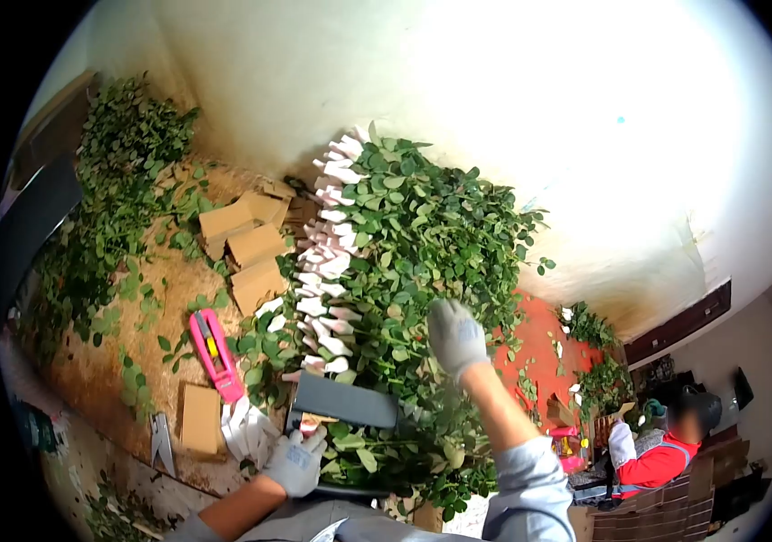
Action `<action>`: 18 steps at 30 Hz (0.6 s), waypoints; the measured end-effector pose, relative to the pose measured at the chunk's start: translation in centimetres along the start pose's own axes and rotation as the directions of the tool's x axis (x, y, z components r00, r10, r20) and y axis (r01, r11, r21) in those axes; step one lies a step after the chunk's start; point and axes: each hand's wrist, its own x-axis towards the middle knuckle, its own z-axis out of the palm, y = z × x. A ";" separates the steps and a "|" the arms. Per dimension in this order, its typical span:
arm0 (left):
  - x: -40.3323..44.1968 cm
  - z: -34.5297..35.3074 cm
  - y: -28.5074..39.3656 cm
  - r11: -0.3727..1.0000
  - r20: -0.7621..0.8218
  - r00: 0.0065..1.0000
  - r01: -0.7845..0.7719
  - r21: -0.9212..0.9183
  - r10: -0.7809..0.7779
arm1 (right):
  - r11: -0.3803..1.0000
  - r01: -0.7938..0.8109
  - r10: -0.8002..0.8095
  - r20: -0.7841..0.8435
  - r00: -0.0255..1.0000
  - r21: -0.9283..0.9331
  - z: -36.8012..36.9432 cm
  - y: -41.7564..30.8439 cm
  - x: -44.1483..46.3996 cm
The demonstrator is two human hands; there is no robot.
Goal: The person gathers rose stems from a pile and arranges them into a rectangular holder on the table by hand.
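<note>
My left hand (294, 462), in a grey-white glove, is beside a dark grey block-shaped stand (345, 402) near my body. Its fingers are bent at a small red and white thing (313, 422) under the stand's edge; what they grip is hidden. My right hand (458, 339), gloved too, has its fingers curled over a large heap of leafy green stems (444, 230). Whatever is in it is hidden. White wrapped heads (327, 262) line the left side of the heap. Several white pieces (247, 432) lie beside my left hand.
On the brown tabletop (178, 294) are folded cardboard pieces (255, 257), a pink tool with a yellow part (214, 355), a cardboard block (200, 418) and a metal hand tool (163, 444). More foliage (128, 135) fills the far left. A person in red (652, 470) works at right.
</note>
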 end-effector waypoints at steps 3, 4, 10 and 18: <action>0.2 0.6 -0.2 0.998 -0.005 1.000 0.017 -0.053 -0.017 | 0.999 -0.008 0.009 -0.029 1.000 0.034 1.9 3.8 8.8; 0.2 -0.2 -0.1 0.999 -0.081 0.997 -0.015 -0.031 0.013 | 0.999 -0.010 0.012 -0.036 0.999 0.051 2.3 4.6 11.8; -0.1 1.5 -0.5 0.999 0.103 0.994 0.036 0.026 -0.039 | 0.994 -0.106 0.107 -0.123 0.987 0.015 6.5 7.0 27.1; -2.5 8.1 -2.6 0.989 0.063 0.998 -0.024 0.144 0.015 | 0.945 -0.254 0.280 0.109 0.954 -0.206 11.9 9.6 33.7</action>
